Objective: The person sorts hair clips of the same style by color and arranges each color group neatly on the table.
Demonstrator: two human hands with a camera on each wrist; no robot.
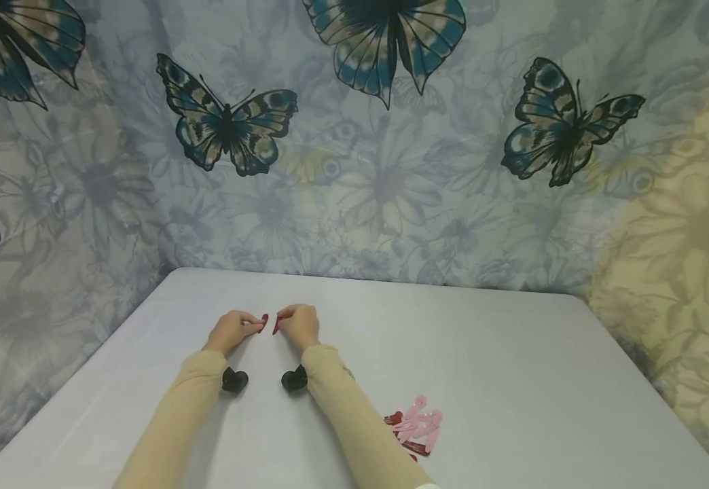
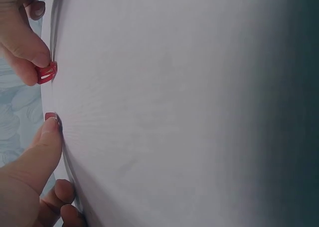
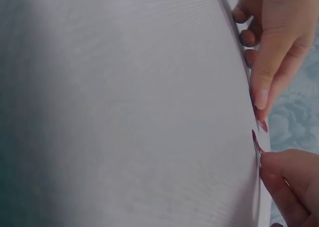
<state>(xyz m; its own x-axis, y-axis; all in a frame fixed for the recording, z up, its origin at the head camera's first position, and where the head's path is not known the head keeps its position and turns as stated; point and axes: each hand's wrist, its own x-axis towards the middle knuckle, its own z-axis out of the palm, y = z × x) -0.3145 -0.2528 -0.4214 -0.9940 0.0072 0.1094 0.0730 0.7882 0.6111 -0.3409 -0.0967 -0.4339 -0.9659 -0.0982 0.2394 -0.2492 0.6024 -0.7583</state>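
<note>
My left hand (image 1: pixel 232 331) and right hand (image 1: pixel 300 326) each pinch a red clip (image 1: pixel 265 320). Head view alone shows pink clips (image 1: pixel 418 426) beside my right sleeve (image 1: pixel 354 424).

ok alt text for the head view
A person's left hand pinches a red clip and the right hand another red clip at a white table. Pink and red clips lie beside the right sleeve; behind is a butterfly-print backdrop.

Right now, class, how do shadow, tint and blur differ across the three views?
Head: soft shadows beside the sleeves on the white table, backdrop yellowish at right; left wrist: right side darkens into blur, upper red clip fairly clear; right wrist: dark blur along the left.
</note>
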